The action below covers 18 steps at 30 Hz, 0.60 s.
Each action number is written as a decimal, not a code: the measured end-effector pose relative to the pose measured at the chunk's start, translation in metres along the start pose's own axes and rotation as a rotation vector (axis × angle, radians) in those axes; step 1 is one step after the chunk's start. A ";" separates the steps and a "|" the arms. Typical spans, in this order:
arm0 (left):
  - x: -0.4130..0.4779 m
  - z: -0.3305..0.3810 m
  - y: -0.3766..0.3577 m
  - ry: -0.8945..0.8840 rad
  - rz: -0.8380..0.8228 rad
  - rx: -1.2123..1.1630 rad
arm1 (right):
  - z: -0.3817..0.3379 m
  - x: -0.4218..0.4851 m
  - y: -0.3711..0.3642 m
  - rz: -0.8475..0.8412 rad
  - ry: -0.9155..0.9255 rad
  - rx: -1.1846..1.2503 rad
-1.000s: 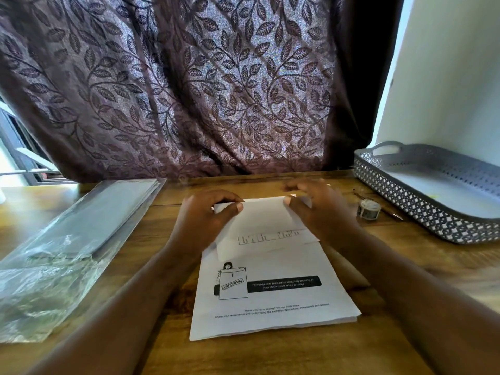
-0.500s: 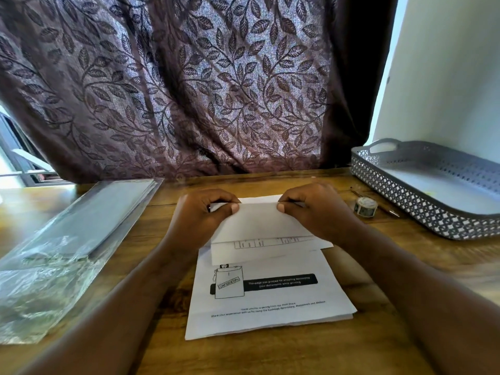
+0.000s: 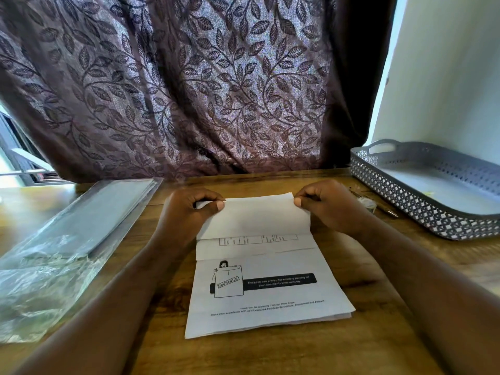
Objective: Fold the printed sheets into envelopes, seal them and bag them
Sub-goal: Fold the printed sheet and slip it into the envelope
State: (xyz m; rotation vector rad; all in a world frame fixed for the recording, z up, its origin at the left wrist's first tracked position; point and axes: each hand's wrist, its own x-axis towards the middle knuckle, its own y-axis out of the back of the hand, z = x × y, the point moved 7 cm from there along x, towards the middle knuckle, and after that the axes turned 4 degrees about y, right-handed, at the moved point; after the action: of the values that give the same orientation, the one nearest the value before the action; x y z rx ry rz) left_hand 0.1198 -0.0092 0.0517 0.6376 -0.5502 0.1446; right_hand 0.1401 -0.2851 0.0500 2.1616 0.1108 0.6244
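Observation:
A stack of printed sheets [image 3: 267, 307] lies on the wooden table in front of me, showing a "Confidential" drawing and a black banner. On its far half rests a white folded sheet [image 3: 254, 220]. My left hand [image 3: 186, 212] pinches that sheet's far left corner between thumb and fingers. My right hand [image 3: 330, 207] pinches its far right corner the same way. A printed table strip shows just below the folded flap.
A pack of clear plastic bags [image 3: 67, 239] lies at the left. At the right stands a grey perforated tray [image 3: 405, 201], with a small tape roll [image 3: 368, 203] and a pen [image 3: 384, 209] beside it. A leaf-patterned curtain hangs behind the table.
My hands have slid apart along the folded sheet's far edge, out to its corners. The flap now lies flatter and squarer on the stack.

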 end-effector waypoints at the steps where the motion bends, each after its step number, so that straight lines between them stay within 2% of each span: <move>1: 0.001 -0.001 0.000 -0.002 0.010 0.013 | 0.003 0.000 -0.001 -0.007 -0.008 0.011; 8: -0.001 0.002 0.001 0.014 0.080 0.136 | 0.001 -0.001 -0.004 -0.022 -0.044 0.083; 12: -0.002 0.015 0.000 -0.147 0.182 0.375 | -0.017 -0.002 -0.004 0.069 0.028 0.039; 18: -0.016 0.064 -0.033 -0.347 0.084 0.422 | -0.060 -0.011 -0.009 0.175 0.238 0.051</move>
State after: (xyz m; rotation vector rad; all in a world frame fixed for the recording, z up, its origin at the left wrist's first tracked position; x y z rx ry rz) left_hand 0.0873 -0.0734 0.0682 1.0610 -0.8940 0.2345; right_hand 0.1038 -0.2394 0.0692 2.1536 0.0658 0.9883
